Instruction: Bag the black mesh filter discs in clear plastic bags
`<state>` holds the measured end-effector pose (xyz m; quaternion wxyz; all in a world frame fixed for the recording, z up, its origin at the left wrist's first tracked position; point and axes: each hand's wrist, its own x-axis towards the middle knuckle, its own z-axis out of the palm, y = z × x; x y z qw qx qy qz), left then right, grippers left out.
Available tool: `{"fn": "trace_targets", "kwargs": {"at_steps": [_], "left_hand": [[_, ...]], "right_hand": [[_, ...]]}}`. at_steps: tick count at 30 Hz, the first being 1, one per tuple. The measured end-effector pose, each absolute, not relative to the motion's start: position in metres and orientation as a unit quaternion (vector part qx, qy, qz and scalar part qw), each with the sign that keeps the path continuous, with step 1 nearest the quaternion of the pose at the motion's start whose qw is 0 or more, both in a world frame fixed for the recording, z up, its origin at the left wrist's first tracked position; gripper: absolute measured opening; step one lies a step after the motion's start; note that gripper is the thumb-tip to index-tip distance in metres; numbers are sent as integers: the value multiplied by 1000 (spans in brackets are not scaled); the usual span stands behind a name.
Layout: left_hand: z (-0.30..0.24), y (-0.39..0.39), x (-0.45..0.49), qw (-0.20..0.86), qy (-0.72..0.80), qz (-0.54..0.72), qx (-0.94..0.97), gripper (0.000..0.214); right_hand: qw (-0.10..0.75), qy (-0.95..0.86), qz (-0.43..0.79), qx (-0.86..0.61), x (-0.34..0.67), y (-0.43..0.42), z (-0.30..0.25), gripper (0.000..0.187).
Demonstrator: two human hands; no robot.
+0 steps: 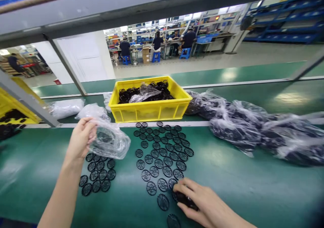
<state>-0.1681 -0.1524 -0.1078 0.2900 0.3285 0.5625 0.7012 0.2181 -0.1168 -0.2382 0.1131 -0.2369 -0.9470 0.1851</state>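
Note:
My left hand [82,136] pinches the edge of a clear plastic bag [111,140], lifted over the green table. Below that bag lies a small group of round black spoked discs [102,174]. At the lower right, my right hand [199,201] curls over several black discs [186,200] bunched beneath its fingers. Ahead of this hand, many more black discs [167,171] lie flat in loose rows. My right palm and part of the discs under it are hidden.
Behind the discs stands a yellow bin [152,111] holding black parts and a crumpled clear bag. Filled plastic bags [233,130] line the right side. White bags [67,108] lie at the left by a metal post [67,66]. People sit at far benches.

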Motion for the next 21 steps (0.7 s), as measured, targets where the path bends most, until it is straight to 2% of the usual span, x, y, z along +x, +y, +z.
{"fn": "trace_targets", "kwargs": {"at_steps": [2, 5, 9, 12, 17, 21], "left_hand": [[-105, -146, -158, 266, 583, 676, 363, 29], [-100, -138, -138, 223, 621, 612, 435, 20], [-93, -133, -110, 139, 623, 539, 550, 6], [-90, -127, -105, 116, 615, 540, 563, 6], [-99, -109, -117, 239, 598, 582, 497, 3], [-107, -99, -110, 352, 563, 601, 445, 9]], "right_hand": [[166, -938, 208, -221, 194, -103, -201, 19], [260, -927, 217, -162, 134, -87, -148, 21], [249, -943, 170, -140, 32, -73, -129, 25], [245, -911, 308, -122, -30, -57, -143, 26], [246, -867, 419, -109, -66, -21, -153, 18], [281, -805, 514, -98, -68, -12, -145, 32]]}}
